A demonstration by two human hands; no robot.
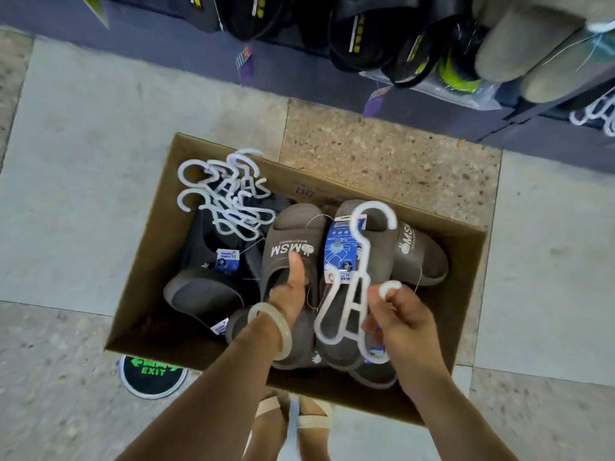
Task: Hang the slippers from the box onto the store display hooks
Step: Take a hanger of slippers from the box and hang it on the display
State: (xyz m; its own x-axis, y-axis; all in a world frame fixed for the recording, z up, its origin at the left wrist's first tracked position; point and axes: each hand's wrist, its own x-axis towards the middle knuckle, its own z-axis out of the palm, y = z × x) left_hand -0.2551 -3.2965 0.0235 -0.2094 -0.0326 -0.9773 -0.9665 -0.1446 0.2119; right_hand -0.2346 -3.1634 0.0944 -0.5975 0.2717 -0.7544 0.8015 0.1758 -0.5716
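An open cardboard box (pixel 159 247) stands on the floor and holds several grey-brown MSM slippers. My left hand (pixel 289 291) grips one grey slipper (pixel 293 234) by its strap, thumb on top. My right hand (pixel 399 324) holds a white plastic hanger (pixel 352 287) over the paired slipper (pixel 366 257), which carries a blue tag (pixel 341 251). A second white hook end shows at my right fingertips. Darker slippers (pixel 206 291) lie in the box's left half.
A tangle of loose white hangers (pixel 229 197) rests on the box's far left corner. The display rack (pixel 382 38) along the top holds black and beige slippers. A round green EXIT floor sign (pixel 153 375) sits by the box's near left corner. My sandalled feet (pixel 293 417) stand below.
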